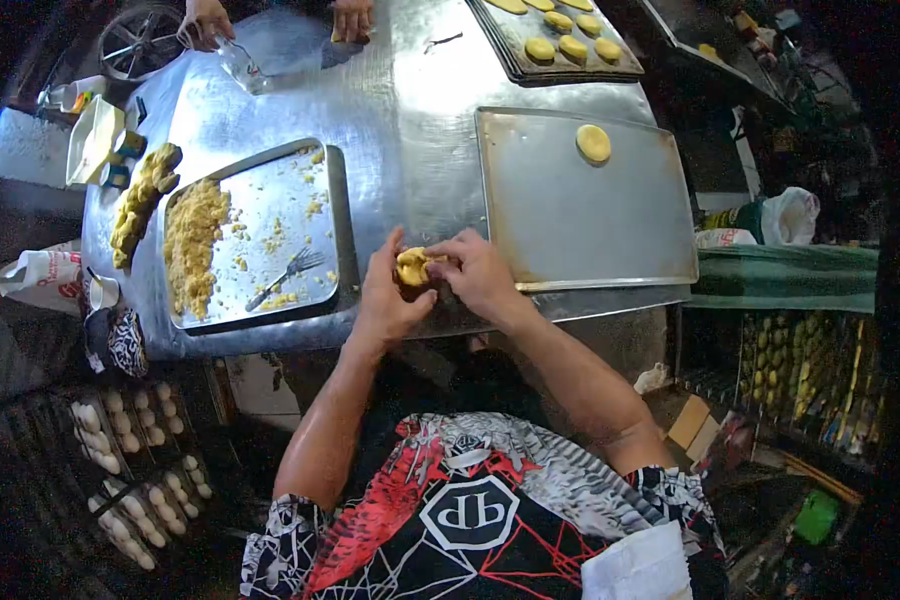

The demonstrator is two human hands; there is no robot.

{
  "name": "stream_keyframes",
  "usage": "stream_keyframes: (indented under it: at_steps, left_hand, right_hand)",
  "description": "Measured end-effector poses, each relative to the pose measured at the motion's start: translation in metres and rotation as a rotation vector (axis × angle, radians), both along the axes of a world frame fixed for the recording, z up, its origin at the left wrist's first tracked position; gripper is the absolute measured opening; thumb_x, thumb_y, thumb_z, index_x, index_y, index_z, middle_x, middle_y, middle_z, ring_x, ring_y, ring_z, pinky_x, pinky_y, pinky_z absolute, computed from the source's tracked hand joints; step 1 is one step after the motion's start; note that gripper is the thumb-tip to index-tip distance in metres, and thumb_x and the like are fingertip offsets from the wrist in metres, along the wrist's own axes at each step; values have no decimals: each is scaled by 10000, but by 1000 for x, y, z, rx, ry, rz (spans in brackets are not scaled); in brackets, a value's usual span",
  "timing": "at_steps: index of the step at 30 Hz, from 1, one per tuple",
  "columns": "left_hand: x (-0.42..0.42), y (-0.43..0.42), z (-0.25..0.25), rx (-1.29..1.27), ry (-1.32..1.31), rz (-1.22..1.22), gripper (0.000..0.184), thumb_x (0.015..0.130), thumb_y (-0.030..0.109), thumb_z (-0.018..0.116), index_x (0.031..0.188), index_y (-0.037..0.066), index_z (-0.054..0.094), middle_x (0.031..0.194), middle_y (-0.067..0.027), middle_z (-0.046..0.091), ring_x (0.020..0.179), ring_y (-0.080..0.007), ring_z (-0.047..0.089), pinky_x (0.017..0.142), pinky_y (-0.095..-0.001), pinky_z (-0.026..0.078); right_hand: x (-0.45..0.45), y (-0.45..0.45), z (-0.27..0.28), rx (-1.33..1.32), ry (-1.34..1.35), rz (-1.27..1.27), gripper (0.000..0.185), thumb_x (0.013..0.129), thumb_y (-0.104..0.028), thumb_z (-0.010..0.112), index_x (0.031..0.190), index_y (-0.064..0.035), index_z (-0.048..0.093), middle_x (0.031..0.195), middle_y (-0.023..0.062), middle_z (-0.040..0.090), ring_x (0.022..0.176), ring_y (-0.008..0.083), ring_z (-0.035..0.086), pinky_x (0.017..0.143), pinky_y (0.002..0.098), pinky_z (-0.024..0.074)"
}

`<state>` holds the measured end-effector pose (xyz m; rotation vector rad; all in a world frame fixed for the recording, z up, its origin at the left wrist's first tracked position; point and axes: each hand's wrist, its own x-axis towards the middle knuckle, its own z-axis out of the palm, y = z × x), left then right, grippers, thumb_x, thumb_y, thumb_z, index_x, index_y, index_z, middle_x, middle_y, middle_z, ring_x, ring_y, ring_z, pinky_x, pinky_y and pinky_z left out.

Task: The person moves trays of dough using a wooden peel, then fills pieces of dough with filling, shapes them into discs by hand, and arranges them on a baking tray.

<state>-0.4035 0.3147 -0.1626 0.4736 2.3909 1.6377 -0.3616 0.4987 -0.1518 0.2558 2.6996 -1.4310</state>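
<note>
Near the table's front edge, my left hand (386,302) cups a small yellow piece of dough (411,268) that has a hollow in its middle. The fingertips of my right hand (480,277) pinch the rim of the same piece. To the left lies a metal tray (275,205) with crumbly yellow filling (195,235) heaped along its left side and a fork (288,274) resting in it. On my right, a flat baking tray (570,225) carries one round dough piece (593,143) near its far edge.
A dough log (143,207) lies at the table's left. Across the table (405,120), another person's hands (206,22) are beside a clear glass-like object (243,67). Stacked trays (580,72) with several dough rounds stand far right. Egg trays (135,425) sit below left.
</note>
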Motion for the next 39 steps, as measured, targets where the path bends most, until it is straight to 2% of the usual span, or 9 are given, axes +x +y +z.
stream_keyframes:
  at_steps: [3, 11, 19, 21, 26, 29, 32, 35, 39]
  left_hand:
    - [-12, -7, 6, -150, 196, -159, 446, 825, -8, 750, 1259, 59, 674, 1167, -127, 645, 1105, -275, 655, 927, -355, 556]
    - [-40, -14, -16, -118, 212, -196, 290, 769, -40, 713, 1042, 56, 708, 1088, -134, 630, 944, -313, 681, 827, -365, 571]
    - [-33, -10, -10, -30, 229, -145, 642, 764, -37, 702, 1364, 117, 532, 1151, -162, 611, 1094, -320, 634, 974, -393, 507]
    - [-28, -14, 5, -170, 447, -88, 603, 783, -66, 659, 1352, 100, 552, 1161, -180, 619, 1051, -356, 631, 929, -405, 523]
    - [-23, -30, 6, -109, 110, -124, 480, 799, -63, 670, 1252, 96, 664, 1002, -162, 670, 917, -356, 668, 827, -415, 544]
    - [-27, -22, -8, -59, 213, -166, 418, 798, -35, 694, 1198, 85, 696, 940, -157, 660, 833, -356, 667, 762, -431, 539]
    - [-24, -11, -12, -368, 187, -103, 412, 781, -21, 702, 1176, 98, 714, 981, -145, 674, 954, -356, 671, 834, -400, 537]
    - [-11, -10, -2, -474, 341, -121, 452, 805, 31, 679, 1248, 118, 698, 1291, -178, 621, 1246, -387, 562, 1007, -456, 467]
    - [20, -14, -7, -781, 619, -157, 486, 871, 91, 603, 1355, 124, 640, 1613, -181, 312, 1501, -427, 243, 1176, -592, 248]
  right_hand:
    - [-5, 0, 0, -222, 42, -21, 280, 870, -160, 749, 1138, -83, 735, 1051, 169, 660, 907, 358, 665, 811, 431, 534]
    - [-23, -18, 16, 189, 93, 66, 206, 822, 25, 674, 1022, -20, 693, 959, 168, 645, 900, 345, 650, 797, 408, 527]
    - [-37, -32, 21, 221, 61, 88, 292, 777, 81, 630, 1051, -11, 674, 998, 194, 649, 941, 395, 641, 819, 438, 523]
    - [-38, -28, 23, 223, -17, 112, 312, 773, 83, 634, 1066, -11, 684, 1031, 203, 665, 954, 393, 653, 836, 421, 530]
    - [-29, -10, 22, -24, -16, 139, 277, 788, 57, 634, 1052, 2, 696, 1058, 218, 684, 947, 392, 667, 840, 403, 537]
    - [-36, -7, 25, 39, -78, 167, 278, 820, 10, 630, 1088, -9, 700, 1057, 205, 686, 946, 380, 667, 841, 422, 534]
    - [-31, -10, -10, 200, 24, 160, 322, 854, -55, 643, 1170, -53, 704, 1102, 175, 677, 1012, 352, 660, 869, 430, 529]
    - [-17, -12, -29, 357, 219, 135, 379, 873, -176, 670, 1249, -134, 693, 1195, 151, 636, 1094, 347, 622, 913, 445, 511]
    - [29, -13, -31, 551, 394, 122, 586, 882, -367, 707, 1442, -276, 560, 1425, 142, 470, 1289, 372, 468, 1107, 534, 363]
